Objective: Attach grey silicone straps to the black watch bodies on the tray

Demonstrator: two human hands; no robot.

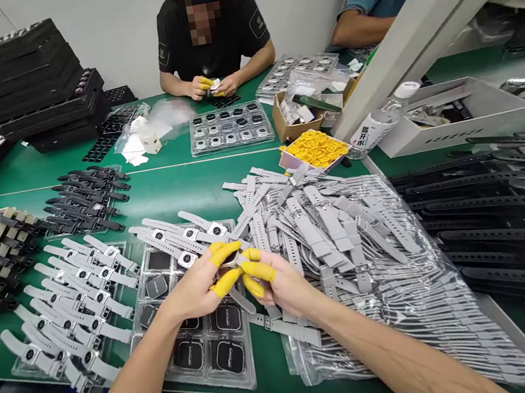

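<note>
In front of me my left hand [197, 285], in yellow finger cots, pinches a watch case [228, 261] seen edge-on. My right hand [281, 281], also in yellow finger cots, is closed on a grey watch strap [240, 261] at the case's edge. Fingers partly cover both parts, so I cannot tell whether the strap is seated. Below the hands is a clear plastic tray [248, 368] with square black watch faces [229, 355]. Several watches with grey straps [187, 258] lie across its far end. Right of my hands spreads a pile of grey straps [317, 220].
Rows of grey-strapped watches [77, 297] lie left, black-strapped ones [85, 200] behind. Bagged grey straps [415, 312] and black straps [501, 222] fill the right. Beyond are a box of yellow finger cots [316, 148], a bottle [379, 125], a slanted post [413, 14] and a co-worker [214, 35].
</note>
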